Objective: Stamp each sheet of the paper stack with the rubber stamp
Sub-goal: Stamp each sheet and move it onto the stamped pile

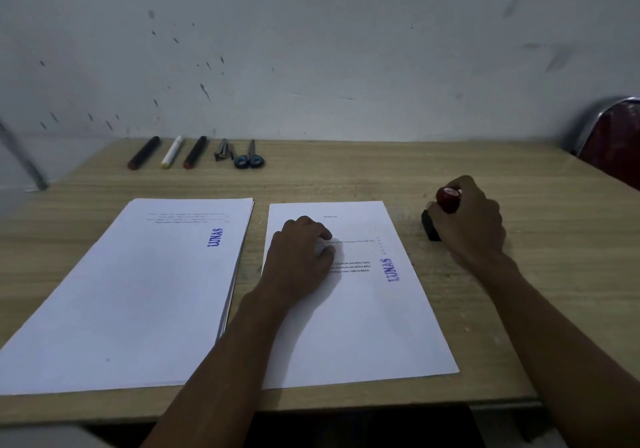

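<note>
A printed sheet (367,326) lies at the table's middle and carries a blue LUNAS mark near its right edge. My left hand (298,257) rests on its upper half with the fingers curled, pinching up a fold of the paper. To its left lies a thicker paper stack (138,291) whose top sheet also bears a LUNAS mark. Right of the sheet, my right hand (471,222) grips the red knob of the rubber stamp (446,200). The stamp's black base stands on the wood, off the paper.
Along the back of the wooden table (346,177) lie three markers (171,152), a small dark tool (221,149) and blue-handled scissors (250,156). A red chair back (613,139) stands at the far right. The wall rises right behind the table.
</note>
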Demonstrator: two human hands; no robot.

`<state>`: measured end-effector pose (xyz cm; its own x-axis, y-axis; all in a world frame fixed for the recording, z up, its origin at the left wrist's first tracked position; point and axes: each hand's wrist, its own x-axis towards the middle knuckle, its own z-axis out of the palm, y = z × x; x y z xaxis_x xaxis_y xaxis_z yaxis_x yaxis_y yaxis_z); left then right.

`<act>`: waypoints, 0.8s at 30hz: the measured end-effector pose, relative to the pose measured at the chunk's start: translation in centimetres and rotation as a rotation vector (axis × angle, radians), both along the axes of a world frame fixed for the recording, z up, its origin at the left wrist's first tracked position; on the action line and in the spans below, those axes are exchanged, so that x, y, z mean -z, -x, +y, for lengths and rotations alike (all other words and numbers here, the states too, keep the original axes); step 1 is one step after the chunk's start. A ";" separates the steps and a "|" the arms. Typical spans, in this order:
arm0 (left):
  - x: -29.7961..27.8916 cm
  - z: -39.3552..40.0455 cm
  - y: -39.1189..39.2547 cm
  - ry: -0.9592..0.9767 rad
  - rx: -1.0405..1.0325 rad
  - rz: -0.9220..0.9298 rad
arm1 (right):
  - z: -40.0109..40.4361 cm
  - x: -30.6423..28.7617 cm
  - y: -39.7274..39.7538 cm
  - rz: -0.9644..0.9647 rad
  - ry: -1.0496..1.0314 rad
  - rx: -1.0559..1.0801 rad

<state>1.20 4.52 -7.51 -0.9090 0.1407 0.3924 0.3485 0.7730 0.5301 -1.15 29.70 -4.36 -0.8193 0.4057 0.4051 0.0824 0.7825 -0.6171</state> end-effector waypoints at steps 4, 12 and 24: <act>0.0 0.0 0.0 0.000 -0.004 -0.008 | -0.3 0.2 -0.8 -0.034 0.001 -0.002; 0.0 0.0 0.0 0.011 0.001 -0.008 | -0.6 0.6 -1.4 -0.035 0.014 0.018; 0.0 0.0 0.0 0.005 -0.003 -0.005 | -0.9 1.1 -1.3 -0.043 -0.044 0.042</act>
<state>1.23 4.55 -7.52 -0.9116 0.1396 0.3868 0.3430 0.7769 0.5280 0.14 28.79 -5.49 -0.8192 0.4222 0.3882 0.1410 0.8044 -0.5772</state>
